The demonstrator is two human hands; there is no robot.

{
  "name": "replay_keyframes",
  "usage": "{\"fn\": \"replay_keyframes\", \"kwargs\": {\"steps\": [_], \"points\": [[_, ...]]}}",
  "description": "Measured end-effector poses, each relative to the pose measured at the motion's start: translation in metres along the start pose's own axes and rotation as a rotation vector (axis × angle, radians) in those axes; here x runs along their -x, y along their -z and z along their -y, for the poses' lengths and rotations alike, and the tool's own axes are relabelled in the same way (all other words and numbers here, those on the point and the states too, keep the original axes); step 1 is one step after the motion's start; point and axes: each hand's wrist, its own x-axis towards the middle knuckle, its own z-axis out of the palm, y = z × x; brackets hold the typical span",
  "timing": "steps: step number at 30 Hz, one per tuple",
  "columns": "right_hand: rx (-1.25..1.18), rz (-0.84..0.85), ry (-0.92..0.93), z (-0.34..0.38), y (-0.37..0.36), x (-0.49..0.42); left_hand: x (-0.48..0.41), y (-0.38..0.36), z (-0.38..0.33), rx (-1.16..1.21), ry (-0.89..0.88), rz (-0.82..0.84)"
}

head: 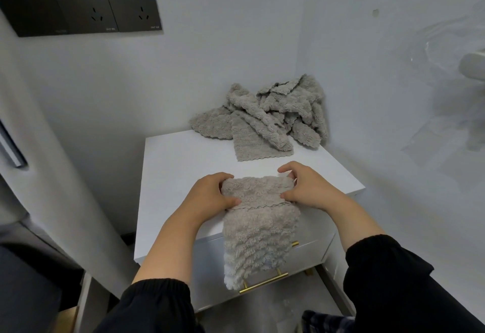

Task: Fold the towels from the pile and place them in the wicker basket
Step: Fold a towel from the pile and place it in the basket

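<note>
Soft, cool, even indoor light, moderately bright. The white cabinet top (183, 162) is the brightest area. The towel pile (265, 114) throws a faint shadow toward three o'clock. The towel (259, 230) at centre looks sharp. Wide-angle bending curves the socket panel (78, 4) at ten o'clock. A smeared blur clouds three o'clock.

The towel (258, 201) is thick grey-beige cloth, fluffy, ribbed and matt, with a wavy stitched hem; the pile (273, 114) is the same plush cloth; the cabinet (183, 164) top is smooth white with a soft sheen; its handle (262, 284) is shiny gold-coloured metal; the sockets (105, 4) look like dark matt plastic; the wall (223, 44) is matt paint; the sleeves (393, 280) are black matt cloth.
</note>
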Motion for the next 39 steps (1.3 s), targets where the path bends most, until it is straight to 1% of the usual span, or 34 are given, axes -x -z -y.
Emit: {"fn": "replay_keyframes", "kwargs": {"steps": [3, 5, 9, 12, 15, 20, 23, 30, 35, 39], "points": [[-0.004, -0.009, -0.026, 0.003, 0.001, -0.002, -0.002, 0.002, -0.002, 0.022, 0.02, -0.027], [-0.01, -0.049, -0.034, 0.004, 0.0, -0.002, -0.004, 0.001, -0.004, 0.02, 0.026, -0.091], [-0.047, -0.244, 0.018, 0.007, -0.004, -0.006, -0.008, 0.0, -0.008, 0.056, -0.01, -0.3], [-0.153, -0.361, 0.068, 0.01, -0.01, -0.009, -0.012, -0.003, -0.009, 0.026, -0.051, -0.432], [-0.169, -0.43, 0.09, 0.011, -0.013, -0.01, -0.014, -0.006, -0.008, 0.007, -0.064, -0.493], [-0.138, -0.464, 0.098, 0.013, -0.016, -0.01, -0.014, -0.008, -0.006, -0.031, -0.088, -0.561], [-0.129, -0.454, 0.112, 0.01, -0.016, -0.009, -0.012, -0.01, -0.003, -0.061, -0.142, -0.54], [0.039, -0.354, 0.118, -0.002, -0.006, -0.008, -0.008, -0.009, 0.004, -0.137, -0.204, -0.372], [0.108, -0.291, 0.094, -0.006, 0.004, -0.003, -0.006, -0.003, 0.008, -0.112, -0.251, -0.261], [0.113, -0.204, 0.119, -0.006, 0.011, 0.003, -0.002, -0.001, 0.007, -0.081, -0.227, -0.181]]}}
